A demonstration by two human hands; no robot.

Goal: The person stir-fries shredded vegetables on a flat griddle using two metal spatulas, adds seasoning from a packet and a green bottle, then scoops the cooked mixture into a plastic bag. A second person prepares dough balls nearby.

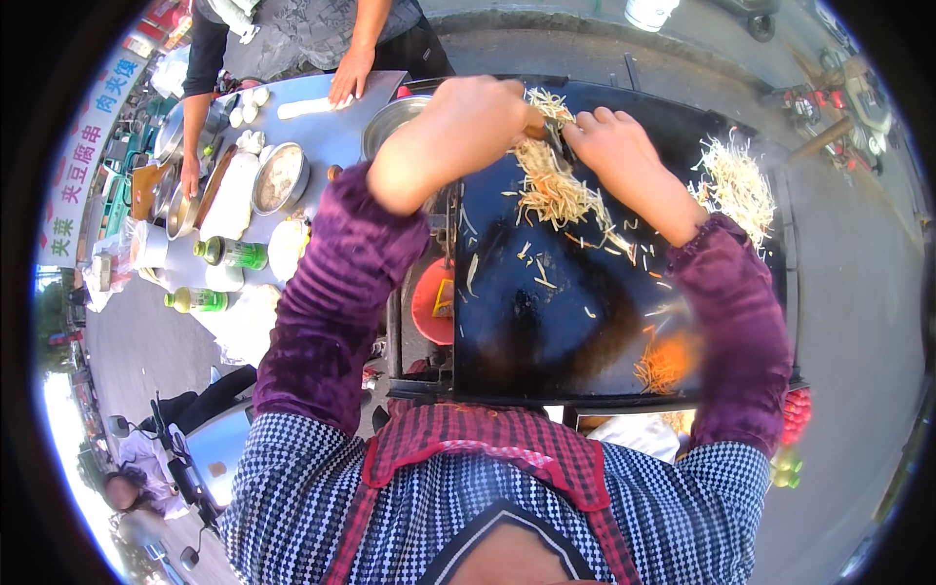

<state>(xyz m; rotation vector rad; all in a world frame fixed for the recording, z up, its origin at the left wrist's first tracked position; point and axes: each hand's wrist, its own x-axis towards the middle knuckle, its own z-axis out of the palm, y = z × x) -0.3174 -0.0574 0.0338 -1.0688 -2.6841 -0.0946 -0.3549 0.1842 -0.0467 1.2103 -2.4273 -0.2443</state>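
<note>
My left hand (468, 121) is curled above the back part of a black flat griddle (526, 351), at a heap of pale shredded vegetables (559, 194). Close to its right, my right hand (610, 139) is bent over the same heap, with the fingers curled. Something thin and dark shows between the hands, but what either hand grips is hidden. Loose shreds lie scattered towards the front of the griddle. A second pile of pale shreds (735, 183) sits at the griddle's right side, and shredded carrot (662, 365) lies near its front right.
Left of the griddle, a metal table (325, 135) bears a bowl of flour or pale paste (280, 179), dough pieces (249, 106) and green-labelled bottles (230, 252). Another person's hand (351, 73) rests on a dough roll (311, 108). A metal basin (391, 121) stands beside the griddle.
</note>
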